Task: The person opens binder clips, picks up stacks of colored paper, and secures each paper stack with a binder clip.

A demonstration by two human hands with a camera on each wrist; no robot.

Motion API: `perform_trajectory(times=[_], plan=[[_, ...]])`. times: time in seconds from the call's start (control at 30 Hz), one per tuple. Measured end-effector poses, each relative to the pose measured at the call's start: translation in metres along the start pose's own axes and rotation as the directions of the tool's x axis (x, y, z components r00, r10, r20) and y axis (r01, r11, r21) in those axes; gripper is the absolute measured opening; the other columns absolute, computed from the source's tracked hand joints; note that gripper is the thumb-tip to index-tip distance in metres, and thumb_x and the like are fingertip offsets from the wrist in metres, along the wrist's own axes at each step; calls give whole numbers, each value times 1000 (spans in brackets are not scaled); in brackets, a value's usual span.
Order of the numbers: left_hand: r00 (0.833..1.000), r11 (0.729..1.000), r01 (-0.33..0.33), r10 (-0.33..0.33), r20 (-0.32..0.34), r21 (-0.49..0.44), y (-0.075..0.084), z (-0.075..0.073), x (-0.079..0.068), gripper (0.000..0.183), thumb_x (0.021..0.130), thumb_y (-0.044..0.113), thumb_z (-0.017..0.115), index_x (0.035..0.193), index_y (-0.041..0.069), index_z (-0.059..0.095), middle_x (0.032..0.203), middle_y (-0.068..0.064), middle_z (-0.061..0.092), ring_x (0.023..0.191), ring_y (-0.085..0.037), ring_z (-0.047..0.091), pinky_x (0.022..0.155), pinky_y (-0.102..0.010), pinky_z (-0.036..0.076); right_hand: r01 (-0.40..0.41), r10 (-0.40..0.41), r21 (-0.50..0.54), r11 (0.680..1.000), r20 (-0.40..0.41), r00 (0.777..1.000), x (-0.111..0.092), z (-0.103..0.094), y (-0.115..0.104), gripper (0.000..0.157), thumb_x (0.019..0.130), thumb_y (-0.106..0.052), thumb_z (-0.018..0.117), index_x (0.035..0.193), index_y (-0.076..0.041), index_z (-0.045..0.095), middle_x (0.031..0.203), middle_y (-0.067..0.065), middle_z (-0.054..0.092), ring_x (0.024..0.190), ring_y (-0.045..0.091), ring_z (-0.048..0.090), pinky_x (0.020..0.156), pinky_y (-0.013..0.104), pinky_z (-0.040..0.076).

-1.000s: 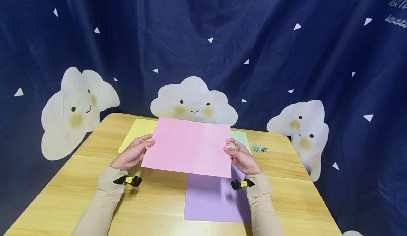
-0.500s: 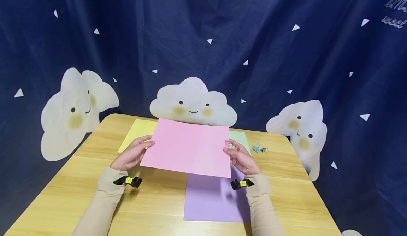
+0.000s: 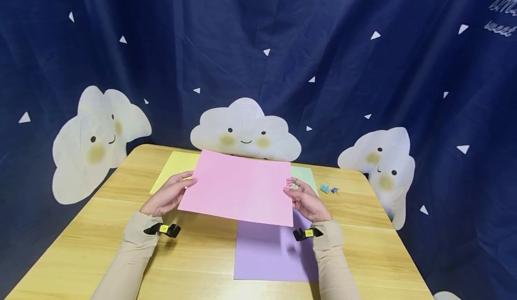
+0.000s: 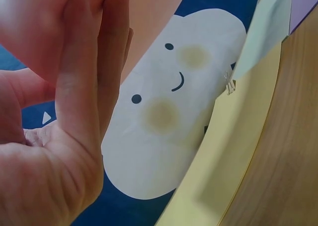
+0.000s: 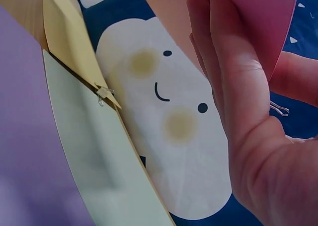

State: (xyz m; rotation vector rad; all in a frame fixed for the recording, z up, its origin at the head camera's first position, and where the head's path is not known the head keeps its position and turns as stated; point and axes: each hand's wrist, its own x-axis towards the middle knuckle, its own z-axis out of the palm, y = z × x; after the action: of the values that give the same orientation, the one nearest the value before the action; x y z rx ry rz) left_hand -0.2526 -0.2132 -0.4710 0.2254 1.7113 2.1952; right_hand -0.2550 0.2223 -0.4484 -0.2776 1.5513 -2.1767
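A pink sheet of paper [image 3: 238, 187] is held up over the table, gently bowed. My left hand [image 3: 167, 196] pinches its left edge, thumb on top and fingers underneath. At the opposite edge my right hand [image 3: 308, 203] pinches it the same way. A small pink binder clip [image 3: 289, 182] sits on that right edge beside the right fingers; its wire handle [image 5: 279, 108] shows in the right wrist view. Beneath lie a yellow sheet [image 3: 171, 169], a mint green sheet [image 3: 308, 177] and a purple sheet [image 3: 274, 255]. Another binder clip [image 5: 104, 93] sits where yellow and green meet.
A light blue binder clip [image 3: 325, 188] and a dark blue binder clip [image 3: 335, 191] lie on the wooden table [image 3: 363, 246] at the back right. Behind the table hangs a navy curtain [image 3: 226, 30] with clouds and white triangles.
The pink sheet's top edge bows slightly more and its upper right corner has dipped a little. Both hands keep the same hold.
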Motion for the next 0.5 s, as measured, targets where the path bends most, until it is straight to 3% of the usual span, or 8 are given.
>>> perform_trajectory(times=[0.3,0.5], plan=[[1000,1000,-1,1,-10,-10,3,2,-3,59,109,14,51,156,-6,20,100,6,74,84,-3,74,72,-17,64,-1,1,5,1000,-11,1000,-1,2,-1,28,106,5,45,129,-12,40,88,-5,77,73,5,74,67,22,65],[1000,997,3,-1,29,-73,4,4,-6,49,111,11,45,153,-4,24,103,1,76,88,-9,77,76,-26,66,10,-10,-7,1000,-4,1000,-3,1,1,30,106,4,47,131,-10,40,90,-4,77,75,6,75,69,22,65]])
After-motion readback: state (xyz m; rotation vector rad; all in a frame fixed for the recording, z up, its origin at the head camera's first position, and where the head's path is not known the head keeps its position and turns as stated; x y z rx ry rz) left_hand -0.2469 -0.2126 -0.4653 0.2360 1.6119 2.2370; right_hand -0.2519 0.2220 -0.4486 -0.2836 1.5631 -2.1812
